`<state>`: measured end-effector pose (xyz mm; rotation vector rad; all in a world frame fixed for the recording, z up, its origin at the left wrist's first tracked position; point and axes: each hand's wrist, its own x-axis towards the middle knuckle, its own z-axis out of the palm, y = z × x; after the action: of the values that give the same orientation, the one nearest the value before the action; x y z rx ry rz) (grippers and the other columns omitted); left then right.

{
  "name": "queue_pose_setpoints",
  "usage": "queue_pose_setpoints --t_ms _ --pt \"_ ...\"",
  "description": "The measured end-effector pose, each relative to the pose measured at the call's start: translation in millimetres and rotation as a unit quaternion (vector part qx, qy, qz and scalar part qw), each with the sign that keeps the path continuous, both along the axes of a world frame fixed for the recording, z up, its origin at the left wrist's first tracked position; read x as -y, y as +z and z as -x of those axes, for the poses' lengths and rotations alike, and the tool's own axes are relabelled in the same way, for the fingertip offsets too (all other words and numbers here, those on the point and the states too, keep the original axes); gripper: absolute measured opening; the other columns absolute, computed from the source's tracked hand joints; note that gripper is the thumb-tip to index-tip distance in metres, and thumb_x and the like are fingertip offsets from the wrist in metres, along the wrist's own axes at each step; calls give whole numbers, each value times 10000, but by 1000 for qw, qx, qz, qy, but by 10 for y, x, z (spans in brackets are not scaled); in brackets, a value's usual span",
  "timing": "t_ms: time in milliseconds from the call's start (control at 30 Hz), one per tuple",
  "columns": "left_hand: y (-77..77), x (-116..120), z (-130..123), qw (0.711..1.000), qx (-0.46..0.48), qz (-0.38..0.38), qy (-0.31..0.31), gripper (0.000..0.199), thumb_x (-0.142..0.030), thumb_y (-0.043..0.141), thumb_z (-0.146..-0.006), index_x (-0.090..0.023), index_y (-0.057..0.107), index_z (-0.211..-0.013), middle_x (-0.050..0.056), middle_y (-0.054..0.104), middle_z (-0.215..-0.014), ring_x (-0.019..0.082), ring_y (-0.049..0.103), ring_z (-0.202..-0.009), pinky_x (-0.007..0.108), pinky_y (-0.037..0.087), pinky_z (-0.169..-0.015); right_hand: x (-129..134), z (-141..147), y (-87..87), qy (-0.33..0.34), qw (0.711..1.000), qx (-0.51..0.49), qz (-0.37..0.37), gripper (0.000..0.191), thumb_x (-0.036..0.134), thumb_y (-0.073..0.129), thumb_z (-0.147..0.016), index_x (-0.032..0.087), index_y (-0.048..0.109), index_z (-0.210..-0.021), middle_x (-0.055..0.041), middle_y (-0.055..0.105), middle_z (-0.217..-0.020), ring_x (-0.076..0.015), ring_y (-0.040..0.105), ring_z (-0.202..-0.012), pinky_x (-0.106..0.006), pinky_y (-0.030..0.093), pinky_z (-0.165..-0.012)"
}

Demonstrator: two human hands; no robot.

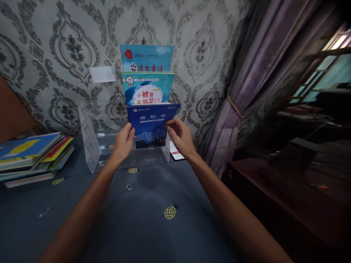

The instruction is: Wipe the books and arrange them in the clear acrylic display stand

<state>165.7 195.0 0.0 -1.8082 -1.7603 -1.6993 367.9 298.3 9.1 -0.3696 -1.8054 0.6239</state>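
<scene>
With left hand (124, 143) and right hand (181, 137) closed on opposite side edges, holds dark blue booklet (149, 128) upright at clear rack (90, 144) on tabletop (123, 223). Sits in front of and below teal book (148, 87) and blue book (149, 57).

A table (123, 226) had a dark blue top patterned with yellow, black-spotted pineapples (170, 212) and small white-edged rectangles (44, 212). At its left side lay an uneven pile of books (30, 155), with a blue cover with a yellow patch on top and red, yellow and green edges below. Toward the back, a clear tiered rack (89, 151) stood upright. Just beside its right end was a flat, bright-faced object (177, 153), partly hidden.
</scene>
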Motion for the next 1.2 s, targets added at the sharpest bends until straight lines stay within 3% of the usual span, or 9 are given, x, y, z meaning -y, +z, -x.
queue_pose_setpoints --t_ms 233,400,667,800,1000,1200 --pt "-10 5 41 994 -60 60 71 202 -320 402 -963 -213 548 -873 15 602 -757 176 583 -709 300 459 -713 -112 19 -98 -22 998 53 35 215 323 550 -842 197 602 -1009 -43 680 -874 -202 645 -811 -345 491 -748" --pt "39 42 -12 984 -90 83 131 219 -311 413 -970 -203 600 -930 54 690 -862 204 627 -799 319 436 -761 -127 24 -155 -61 994 86 26 216 307 521 -834 190 620 -987 -22 659 -796 -185 611 -741 -333 475 -729" --pt "130 115 -120 936 -168 192 241 253 -313 403 -1029 -211 633 -1045 76 741 -977 255 679 -898 315 398 -702 -89 37 -184 -134 986 99 26 225 279 486 -823 195 645 -958 -71 700 -916 -211 644 -777 -366 513 -768" --pt "186 139 -161 928 -174 210 255 245 -338 406 -1040 -208 602 -1111 74 749 -1033 270 694 -955 314 404 -697 -103 44 -210 -178 978 111 20 226 278 486 -815 188 655 -935 -97 704 -950 -225 656 -791 -391 526 -796" --pt "200 127 -207 919 -187 223 265 301 -328 351 -1052 -192 565 -1214 104 747 -1052 298 706 -952 336 442 -710 -109 48 -223 -185 971 148 41 222 265 495 -835 178 671 -939 -104 731 -941 -236 683 -832 -365 527 -783" --pt "165 105 -182 932 -199 190 238 351 -260 282 -1049 -159 595 -1173 137 733 -1061 288 698 -965 355 479 -773 -82 51 -206 -193 965 169 48 236 237 491 -854 163 699 -938 -119 750 -965 -236 696 -832 -364 526 -797"
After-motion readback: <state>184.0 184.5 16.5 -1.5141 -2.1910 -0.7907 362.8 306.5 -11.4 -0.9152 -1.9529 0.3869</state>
